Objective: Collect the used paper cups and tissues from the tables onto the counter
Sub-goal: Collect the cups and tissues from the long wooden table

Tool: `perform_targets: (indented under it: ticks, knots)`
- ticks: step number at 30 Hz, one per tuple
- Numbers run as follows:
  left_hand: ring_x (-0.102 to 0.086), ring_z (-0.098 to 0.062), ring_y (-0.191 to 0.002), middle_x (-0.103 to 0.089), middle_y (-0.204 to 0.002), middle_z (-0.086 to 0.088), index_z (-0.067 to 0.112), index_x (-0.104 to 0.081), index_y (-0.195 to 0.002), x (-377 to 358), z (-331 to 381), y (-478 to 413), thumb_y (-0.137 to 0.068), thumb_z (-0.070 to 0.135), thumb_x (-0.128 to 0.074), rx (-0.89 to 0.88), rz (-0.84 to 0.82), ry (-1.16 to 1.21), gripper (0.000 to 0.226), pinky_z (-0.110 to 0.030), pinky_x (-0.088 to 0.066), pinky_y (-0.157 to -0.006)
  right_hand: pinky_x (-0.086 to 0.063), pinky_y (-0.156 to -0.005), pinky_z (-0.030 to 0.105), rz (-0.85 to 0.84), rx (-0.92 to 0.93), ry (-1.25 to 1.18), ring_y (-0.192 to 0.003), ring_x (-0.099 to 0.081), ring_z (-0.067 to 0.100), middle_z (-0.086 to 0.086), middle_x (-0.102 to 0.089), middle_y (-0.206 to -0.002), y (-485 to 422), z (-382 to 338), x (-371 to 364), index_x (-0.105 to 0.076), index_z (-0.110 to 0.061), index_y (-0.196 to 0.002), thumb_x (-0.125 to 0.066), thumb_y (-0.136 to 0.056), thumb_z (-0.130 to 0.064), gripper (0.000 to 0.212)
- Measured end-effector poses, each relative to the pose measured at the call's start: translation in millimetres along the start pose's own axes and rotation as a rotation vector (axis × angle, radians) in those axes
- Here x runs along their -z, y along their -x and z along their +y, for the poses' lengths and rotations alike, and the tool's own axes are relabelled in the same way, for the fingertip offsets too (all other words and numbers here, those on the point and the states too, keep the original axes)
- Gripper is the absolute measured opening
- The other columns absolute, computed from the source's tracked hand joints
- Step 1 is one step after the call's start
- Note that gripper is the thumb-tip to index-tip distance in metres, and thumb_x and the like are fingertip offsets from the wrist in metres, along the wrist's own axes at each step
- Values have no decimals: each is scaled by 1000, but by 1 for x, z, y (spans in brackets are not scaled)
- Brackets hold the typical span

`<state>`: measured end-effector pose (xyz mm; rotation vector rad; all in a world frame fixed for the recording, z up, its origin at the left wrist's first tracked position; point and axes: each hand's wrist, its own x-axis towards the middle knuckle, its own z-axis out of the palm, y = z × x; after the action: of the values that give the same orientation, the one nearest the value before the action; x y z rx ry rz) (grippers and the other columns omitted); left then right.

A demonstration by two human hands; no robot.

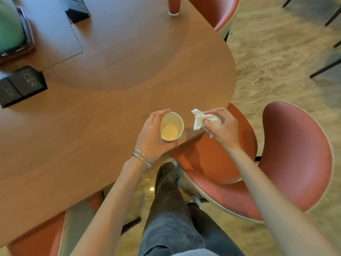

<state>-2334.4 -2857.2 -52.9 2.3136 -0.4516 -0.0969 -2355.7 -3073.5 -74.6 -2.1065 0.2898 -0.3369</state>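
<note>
Dark trousers (171, 215) fill the bottom of the view, legs standing just beside the edge of the brown table (114, 85). Above them, the left hand (153, 135) is wrapped round a paper cup (172, 126), fingers curled about its far side and thumb under its near side, clamped on it. The cup's mouth tips toward the camera, pale inside, nothing visible in it, and it sits over the table's near edge. Silver bangles (142, 157) ring the left wrist. Just beside the cup, toward the chair, the right hand (221, 126) has its fingers closed together on a crumpled white tissue (200, 120), a loose corner sticking out toward the cup. That hand is over the table's rim, above the seat of a red chair (295, 154). Across the table, at its far edge, stands a red cup (173, 5). Black boxes (20, 85) sit at the table's left side.
</note>
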Motion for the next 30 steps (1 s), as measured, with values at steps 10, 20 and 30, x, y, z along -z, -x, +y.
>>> perform_targets:
  ticks: [10,20,30]
  knots:
    - [-46,-12,-112,-45,-128,4,24,-40,-130,-3,49,64,-58,28,-85,13,-35,23,85,-24,-39,-83,-39,-70,9,0,-26,-1,-79,-57,1,-3,-65,-88,73,-14,76,-69,-28,-83,-69,-68,-14,20]
    - [-46,-12,-113,-44,-129,6,25,-40,-129,7,61,57,-57,25,-85,-35,-85,54,85,-28,-43,-84,-39,-70,10,21,-62,8,-81,-57,5,-1,-66,-89,86,-35,86,-71,-22,-84,-73,-70,-10,18]
    - [-47,-15,-112,-45,-130,2,24,-40,-131,-25,105,56,-58,27,-86,-56,-90,45,87,-30,-43,-83,-43,-73,21,-1,-52,57,-81,-59,9,-2,-66,-87,85,-15,141,-71,-25,-84,-72,-69,-16,18]
